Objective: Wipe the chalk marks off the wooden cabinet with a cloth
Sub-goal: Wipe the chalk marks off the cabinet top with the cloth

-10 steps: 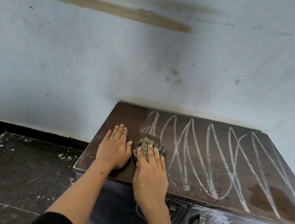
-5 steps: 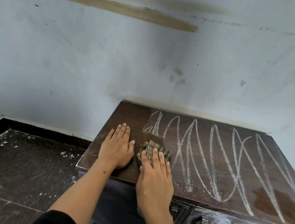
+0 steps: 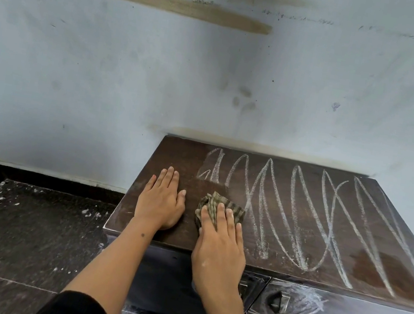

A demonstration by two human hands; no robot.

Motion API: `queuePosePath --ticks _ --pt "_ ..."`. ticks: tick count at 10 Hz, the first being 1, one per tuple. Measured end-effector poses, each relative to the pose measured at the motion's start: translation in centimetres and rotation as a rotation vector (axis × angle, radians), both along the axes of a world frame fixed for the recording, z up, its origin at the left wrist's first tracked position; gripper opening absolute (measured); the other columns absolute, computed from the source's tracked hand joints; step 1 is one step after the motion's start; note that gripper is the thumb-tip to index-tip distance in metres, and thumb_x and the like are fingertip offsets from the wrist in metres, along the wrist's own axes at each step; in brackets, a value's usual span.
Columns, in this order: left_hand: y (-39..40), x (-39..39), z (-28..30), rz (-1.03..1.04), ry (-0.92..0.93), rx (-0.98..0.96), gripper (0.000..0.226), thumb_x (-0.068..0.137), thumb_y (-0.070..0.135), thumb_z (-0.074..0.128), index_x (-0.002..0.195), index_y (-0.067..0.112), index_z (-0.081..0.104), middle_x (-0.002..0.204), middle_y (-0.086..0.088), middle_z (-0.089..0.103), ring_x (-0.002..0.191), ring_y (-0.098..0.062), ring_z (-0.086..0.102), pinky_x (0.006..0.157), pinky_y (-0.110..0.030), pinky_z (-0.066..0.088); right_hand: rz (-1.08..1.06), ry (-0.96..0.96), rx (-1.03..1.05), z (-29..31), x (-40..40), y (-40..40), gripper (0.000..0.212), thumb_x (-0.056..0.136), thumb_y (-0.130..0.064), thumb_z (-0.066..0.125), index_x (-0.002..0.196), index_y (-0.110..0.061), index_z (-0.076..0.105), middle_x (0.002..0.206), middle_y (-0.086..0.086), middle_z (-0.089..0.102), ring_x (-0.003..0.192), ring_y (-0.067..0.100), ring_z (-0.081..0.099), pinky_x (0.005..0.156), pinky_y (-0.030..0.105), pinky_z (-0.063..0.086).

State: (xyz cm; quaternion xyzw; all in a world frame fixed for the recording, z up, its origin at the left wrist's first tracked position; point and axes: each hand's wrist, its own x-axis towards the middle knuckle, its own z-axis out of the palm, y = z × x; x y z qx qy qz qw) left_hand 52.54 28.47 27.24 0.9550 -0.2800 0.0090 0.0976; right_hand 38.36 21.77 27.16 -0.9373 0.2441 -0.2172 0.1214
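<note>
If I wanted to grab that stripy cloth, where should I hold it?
Probably the bunched far edge of the striped cloth, coming down from above. It lies crumpled on the cabinet top, with its near part under the right hand's flat fingers, so only those raised folds offer something to pinch.

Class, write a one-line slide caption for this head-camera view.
Right hand presses a cloth beside chalk marks on a cabinet; left hand rests flat.
</note>
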Motion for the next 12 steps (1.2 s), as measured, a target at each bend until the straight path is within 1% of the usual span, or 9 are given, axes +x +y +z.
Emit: queuePosePath --ticks 1,2,4,5,6,7,9,10,12 --pt "0.0 0.0 0.0 -0.001 0.001 -0.009 0.057 0.101 0.035 0.018 0.150 0.009 0.008 0.159 -0.005 0.002 0.146 -0.016 -0.001 0.119 -0.033 -0.001 0.114 0.111 0.091 0.4 0.9 -1.5 0.047 0.099 -0.020 0.032 0.145 -0.027 0.032 0.157 0.002 0.019 0.146 0.017 0.013 0.118 0.035 0.008" --pt "0.0 -0.1 0.1 0.001 0.014 -0.006 0.057 0.101 0.036 0.018 0.150 0.009 0.008 0.159 -0.005 0.002 0.146 -0.015 -0.001 0.119 -0.033 -0.001 0.183 0.163 0.108 1.2 3.7 -3.9 0.046 0.102 -0.026 0.026 0.148 -0.027 0.024 0.159 0.000 0.011 0.146 0.015 0.003 0.119 0.033 0.002" --pt "0.0 -0.2 0.2 -0.001 0.014 -0.012 0.057 0.101 0.036 0.018 0.150 0.010 0.007 0.159 -0.005 0.002 0.146 -0.015 -0.001 0.118 -0.033 -0.001 0.119 0.102 0.078 0.6 1.6 -3.0 0.047 0.102 -0.022 0.028 0.148 -0.027 0.023 0.159 0.001 0.011 0.146 0.016 0.004 0.118 0.032 0.000" --pt "0.0 -0.1 0.1 -0.002 0.010 -0.002 0.057 0.101 0.036 0.018 0.150 0.010 0.007 0.159 -0.005 0.002 0.146 -0.016 -0.002 0.118 -0.033 -0.001 0.023 -0.033 0.001 -0.1 -1.7 -0.7 0.046 0.094 -0.017 0.040 0.139 -0.027 0.045 0.150 0.003 0.035 0.141 0.018 0.030 0.113 0.032 0.013" --pt "0.0 -0.1 0.2 -0.001 0.017 -0.003 0.057 0.101 0.036 0.017 0.150 0.009 0.007 0.159 -0.004 0.002 0.146 -0.016 -0.002 0.118 -0.033 -0.002 0.103 0.051 0.077 0.4 -1.0 -1.7 0.047 0.101 -0.020 0.030 0.147 -0.027 0.028 0.157 0.000 0.016 0.146 0.015 0.009 0.117 0.031 0.002" --pt "0.0 -0.3 0.3 0.005 0.028 -0.004 0.057 0.101 0.037 0.017 0.150 0.010 0.008 0.159 -0.004 0.002 0.146 -0.016 -0.001 0.118 -0.033 -0.002 0.144 0.134 0.110 1.1 2.3 -3.3 0.047 0.102 -0.024 0.025 0.149 -0.027 0.023 0.159 0.000 0.010 0.146 0.016 0.001 0.119 0.033 0.000" --pt "0.0 -0.2 0.3 0.003 0.021 0.001 0.057 0.101 0.037 0.017 0.150 0.010 0.007 0.159 -0.004 0.002 0.146 -0.016 -0.002 0.118 -0.033 -0.002 0.112 0.117 0.111 0.6 1.7 -2.5 0.049 0.101 -0.021 0.030 0.149 -0.027 0.020 0.159 0.002 0.007 0.147 0.017 0.002 0.119 0.034 0.000" --pt "0.0 -0.2 0.2 0.002 0.014 0.002 0.057 0.101 0.037 0.017 0.150 0.010 0.007 0.159 -0.005 0.002 0.146 -0.016 -0.001 0.118 -0.033 -0.002 0.023 0.009 0.023 -0.1 -1.1 0.5 0.053 0.090 -0.017 0.051 0.141 -0.024 0.041 0.152 0.006 0.030 0.142 0.021 0.027 0.115 0.036 0.014" --pt "0.0 -0.3 0.3 0.002 0.020 0.003 0.057 0.101 0.036 0.017 0.150 0.009 0.008 0.159 -0.005 0.003 0.146 -0.016 -0.001 0.118 -0.033 -0.001 0.172 0.116 0.111 1.2 2.8 -2.9 0.047 0.101 -0.023 0.027 0.148 -0.027 0.024 0.159 0.000 0.011 0.146 0.015 0.003 0.119 0.033 0.000"
